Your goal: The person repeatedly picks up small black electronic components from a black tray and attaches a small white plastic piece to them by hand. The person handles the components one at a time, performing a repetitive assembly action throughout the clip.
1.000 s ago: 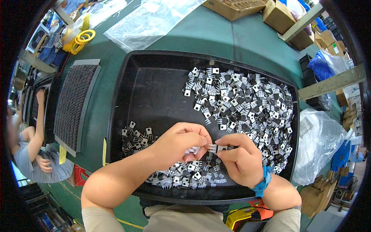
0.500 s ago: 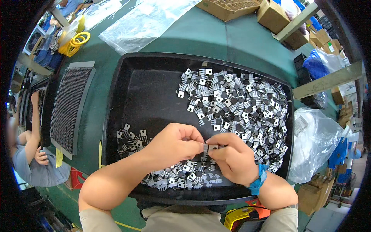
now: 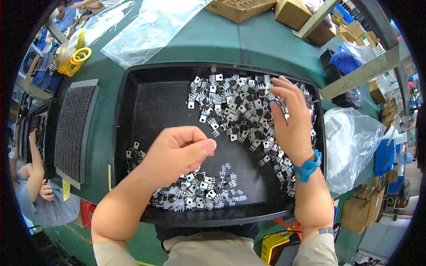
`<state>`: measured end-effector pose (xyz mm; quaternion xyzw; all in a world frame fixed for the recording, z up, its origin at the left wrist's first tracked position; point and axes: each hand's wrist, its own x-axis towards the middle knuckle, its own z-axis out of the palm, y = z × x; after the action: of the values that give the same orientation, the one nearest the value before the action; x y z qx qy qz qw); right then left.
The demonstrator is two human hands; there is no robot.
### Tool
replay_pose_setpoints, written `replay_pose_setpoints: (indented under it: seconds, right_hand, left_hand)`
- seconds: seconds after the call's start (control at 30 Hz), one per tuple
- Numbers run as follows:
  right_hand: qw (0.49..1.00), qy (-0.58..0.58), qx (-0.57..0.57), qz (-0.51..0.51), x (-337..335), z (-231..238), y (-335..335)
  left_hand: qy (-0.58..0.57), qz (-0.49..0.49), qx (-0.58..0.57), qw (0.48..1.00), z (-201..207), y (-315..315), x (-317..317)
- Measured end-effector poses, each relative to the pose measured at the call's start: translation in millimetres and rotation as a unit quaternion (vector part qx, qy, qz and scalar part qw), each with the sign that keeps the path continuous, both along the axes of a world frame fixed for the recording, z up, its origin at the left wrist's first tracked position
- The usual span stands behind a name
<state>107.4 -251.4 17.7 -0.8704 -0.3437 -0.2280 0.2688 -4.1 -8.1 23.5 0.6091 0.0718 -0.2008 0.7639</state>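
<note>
Left hand: inside (palm) hidden

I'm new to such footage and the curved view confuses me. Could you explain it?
There is no machine here: a person is working bare-handed. A fisheye camera on their head looks down, so straight edges bend. A black tray stands on a green table; inside lie a large heap of small pronged parts and a smaller heap nearer the person. Clear plastic lies beyond the tray. The open right hand is over the large heap. The left hand is curled above the tray; whether it holds anything is hidden.
</note>
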Motion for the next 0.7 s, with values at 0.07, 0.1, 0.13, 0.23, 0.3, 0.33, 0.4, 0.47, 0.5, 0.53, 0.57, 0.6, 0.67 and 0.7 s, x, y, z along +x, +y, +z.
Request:
replay_pose_setpoints:
  seconds: [0.07,0.1,0.13,0.23,0.3,0.33,0.4,0.47,0.5,0.53,0.57,0.6,0.67,0.7]
  right_hand:
    - [0.996,0.084,0.004,0.034,-12.0,-3.3,-0.6]
    - [0.983,0.171,-0.003,0.066,-22.6,-6.2,3.4]
    - [0.962,0.254,-0.014,0.104,-30.9,-6.6,9.4]
    - [0.908,0.299,-0.194,0.223,-50.6,-20.8,19.1]
    - [0.891,0.308,-0.228,0.243,-58.8,-31.9,17.8]
    - [0.886,0.303,-0.244,0.252,-61.6,-34.7,18.5]
    - [0.897,0.267,-0.254,0.245,-65.7,-37.1,20.8]
    - [0.897,0.246,-0.267,0.251,-69.6,-37.6,21.5]
    - [0.893,0.243,-0.274,0.26,-70.8,-38.0,21.0]
    - [0.892,0.236,-0.276,0.27,-70.5,-37.7,22.6]
    - [0.884,0.242,-0.284,0.282,-70.7,-37.8,23.1]
    - [0.874,0.261,-0.276,0.302,-70.8,-40.1,22.0]
    - [0.854,0.298,-0.258,0.339,-71.1,-45.9,19.6]
    - [0.859,0.29,-0.261,0.331,-70.8,-43.5,17.9]
  left_hand:
    - [-0.087,0.011,0.0,0.996,12.6,7.6,-12.0]
    - [-0.166,0.021,-0.006,0.986,18.8,10.0,-20.3]
    - [-0.237,0.038,-0.077,0.968,30.4,8.9,-30.4]
    - [-0.312,0.002,-0.276,0.909,54.0,17.1,-60.7]
    - [-0.343,-0.053,-0.3,0.889,61.9,15.3,-68.1]
    - [-0.355,-0.069,-0.296,0.884,66.7,13.7,-70.3]
    - [-0.376,-0.094,-0.281,0.878,75.0,9.4,-73.9]
    - [-0.392,-0.108,-0.268,0.874,82.2,6.1,-76.0]
    - [-0.398,-0.109,-0.26,0.873,84.0,4.5,-76.7]
    - [-0.406,-0.111,-0.251,0.872,87.9,3.9,-78.0]
    - [-0.412,-0.109,-0.24,0.872,90.3,3.3,-78.9]
    - [-0.419,-0.106,-0.23,0.872,94.2,1.8,-81.1]
    - [-0.429,-0.086,-0.201,0.876,98.5,1.9,-83.6]
    - [-0.429,-0.067,-0.177,0.883,99.7,1.0,-83.0]
